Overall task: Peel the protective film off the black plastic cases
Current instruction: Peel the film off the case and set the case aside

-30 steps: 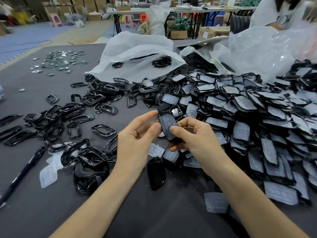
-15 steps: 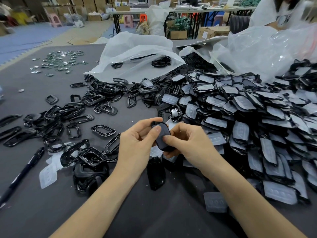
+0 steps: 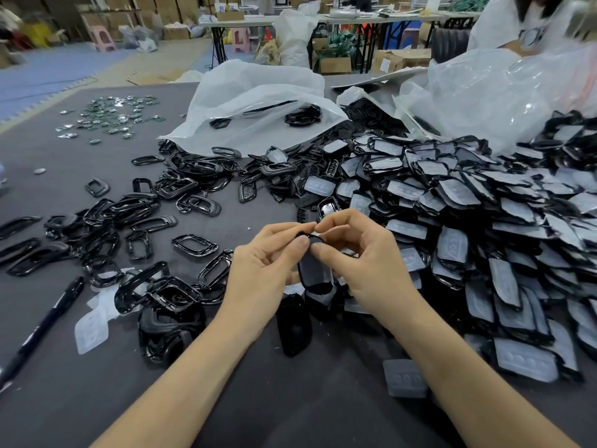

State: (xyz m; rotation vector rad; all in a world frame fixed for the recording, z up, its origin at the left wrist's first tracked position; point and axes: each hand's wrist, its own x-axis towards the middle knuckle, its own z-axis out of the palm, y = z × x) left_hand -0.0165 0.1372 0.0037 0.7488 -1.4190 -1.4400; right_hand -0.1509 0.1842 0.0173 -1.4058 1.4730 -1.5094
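Together, the left hand (image 3: 265, 273) and the right hand (image 3: 368, 266) hold one black case (image 3: 315, 274) between them, each pinching its upper end with curled thumb and forefinger, the fingertips almost meeting over the top edge. Just below the hands another case (image 3: 292, 324) lies on the grey table (image 3: 290, 415). The heap of film-covered cases (image 3: 484, 240) spreads right of the right hand, and black frames (image 3: 139, 218) lie left of the left hand.
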